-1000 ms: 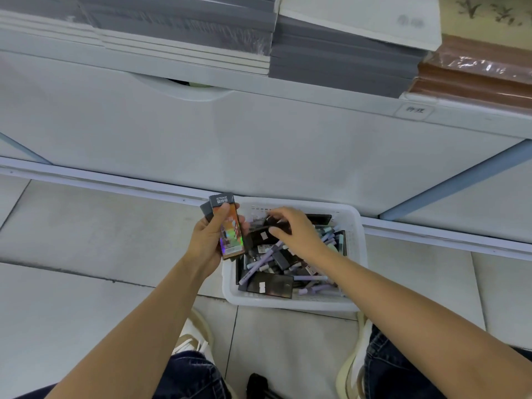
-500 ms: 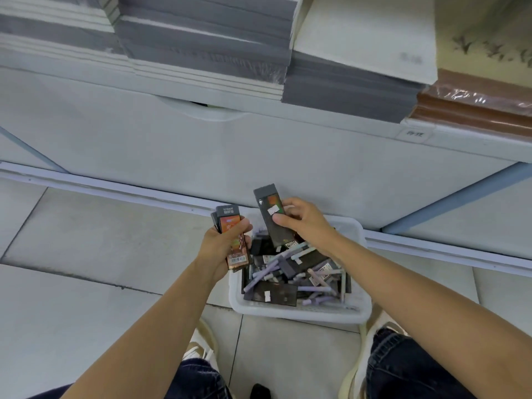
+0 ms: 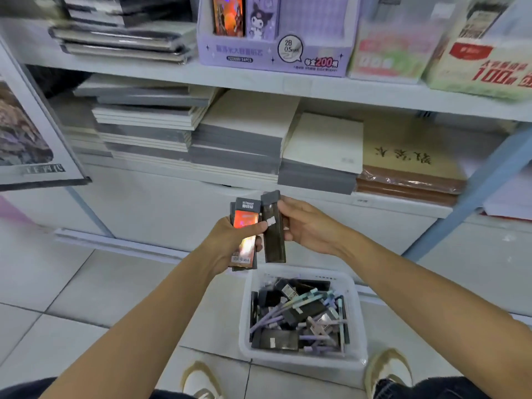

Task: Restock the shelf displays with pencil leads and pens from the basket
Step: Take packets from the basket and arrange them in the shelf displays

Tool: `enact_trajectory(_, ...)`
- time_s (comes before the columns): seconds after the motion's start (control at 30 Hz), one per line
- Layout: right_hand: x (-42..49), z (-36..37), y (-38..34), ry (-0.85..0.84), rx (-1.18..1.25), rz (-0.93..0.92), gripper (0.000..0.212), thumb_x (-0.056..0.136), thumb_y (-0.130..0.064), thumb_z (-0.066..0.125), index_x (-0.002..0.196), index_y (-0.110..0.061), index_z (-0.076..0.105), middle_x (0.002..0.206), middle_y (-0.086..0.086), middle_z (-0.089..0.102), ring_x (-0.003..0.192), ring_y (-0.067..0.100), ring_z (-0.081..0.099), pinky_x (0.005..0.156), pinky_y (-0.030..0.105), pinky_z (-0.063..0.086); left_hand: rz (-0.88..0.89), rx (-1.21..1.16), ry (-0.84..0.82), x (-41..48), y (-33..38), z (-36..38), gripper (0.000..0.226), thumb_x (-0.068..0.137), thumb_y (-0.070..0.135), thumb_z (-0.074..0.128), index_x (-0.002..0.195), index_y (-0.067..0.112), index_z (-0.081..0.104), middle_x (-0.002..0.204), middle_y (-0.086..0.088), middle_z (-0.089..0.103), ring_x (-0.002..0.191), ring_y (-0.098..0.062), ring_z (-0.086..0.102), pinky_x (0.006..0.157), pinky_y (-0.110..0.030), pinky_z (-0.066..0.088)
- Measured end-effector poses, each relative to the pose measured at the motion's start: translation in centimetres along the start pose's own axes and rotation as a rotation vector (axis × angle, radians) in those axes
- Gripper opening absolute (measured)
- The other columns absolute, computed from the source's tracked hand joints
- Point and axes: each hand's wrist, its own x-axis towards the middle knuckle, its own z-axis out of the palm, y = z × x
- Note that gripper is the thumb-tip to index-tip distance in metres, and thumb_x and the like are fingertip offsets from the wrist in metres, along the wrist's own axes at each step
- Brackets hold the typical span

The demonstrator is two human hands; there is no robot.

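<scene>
A white shelf is faced above a tiled floor. A stack of lead packs is gripped by the left hand; a dark pack is pinched beside it by the right hand. It should probably be squared onto the stack before lifting. The basket is set below the hands, the purple display box above them.

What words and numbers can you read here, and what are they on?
"2B 0.5mm" and "200": purple display box.
"ULTRAMAN": orange pack in the left hand.
"100": pale box, far right.
Chinese print, barcode, shelf tag, sticker on dark case: too blurred to read.
</scene>
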Motion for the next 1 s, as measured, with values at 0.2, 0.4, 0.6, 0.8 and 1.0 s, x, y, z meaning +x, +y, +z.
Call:
enact_trajectory(0.2,-1.0,2.7,-5.0,0.057,0.015,-0.121,0.041,0.098,-0.021,0.046,0.134,-0.002,0.050,0.103,0.009,0.058,0.084,0.015,0.055,0.077,0.026,0.052,0.089,0.004,-0.079,-2.7,4.7,1.2,0.022,0.058,0.026,0.086,0.073,0.015,0.075,0.074,-0.012,0.068,0.056,-0.021,0.063,0.060,-0.033,0.056)
enact_trajectory(0.4,-1.5,4.4,-10.3,0.450,-0.197,-0.303,0.031,0.084,-0.026,0.073,0.100,-0.009,0.052,0.083,0.004,0.068,0.063,0.011,0.066,0.051,0.020,0.050,0.166,-0.027,-0.093,-4.9,9.0,2.1,0.030,0.063,0.032,0.081,0.083,0.011,0.071,0.076,-0.010,0.073,0.056,-0.020,0.066,0.053,-0.028,0.055)
enact_trajectory(0.6,-2.5,5.4,-14.7,0.417,-0.445,-0.383,0.034,0.095,-0.032,0.057,0.103,0.001,0.057,0.068,0.003,0.061,0.050,0.007,0.056,0.042,0.018,0.040,0.320,0.074,-0.065,-6.0,12.0,3.1,0.022,0.073,0.013,0.082,0.087,0.005,0.068,0.066,-0.011,0.068,0.049,-0.016,0.060,0.050,-0.024,0.051)
enact_trajectory(0.8,-3.6,5.3,-21.4,0.329,-0.659,-0.547,0.005,0.093,-0.015,0.062,0.094,-0.015,0.067,0.080,0.002,0.067,0.058,0.006,0.055,0.051,0.017,0.048,0.290,-0.037,-0.045,-5.7,16.9,2.4,0.009,0.088,0.016,0.070,0.086,0.008,0.065,0.069,-0.006,0.065,0.050,-0.014,0.059,0.054,-0.029,0.057)
enact_trajectory(1.0,-1.4,4.6,-29.5,0.584,-0.698,-0.845,0.013,0.096,-0.013,0.058,0.107,-0.008,0.062,0.080,0.002,0.062,0.061,0.007,0.054,0.058,0.021,0.054,0.290,-0.282,-0.150,-5.0,22.9,1.5,0.018,0.092,0.004,0.045,0.105,0.004,0.057,0.073,-0.008,0.063,0.055,-0.019,0.059,0.056,-0.030,0.056)
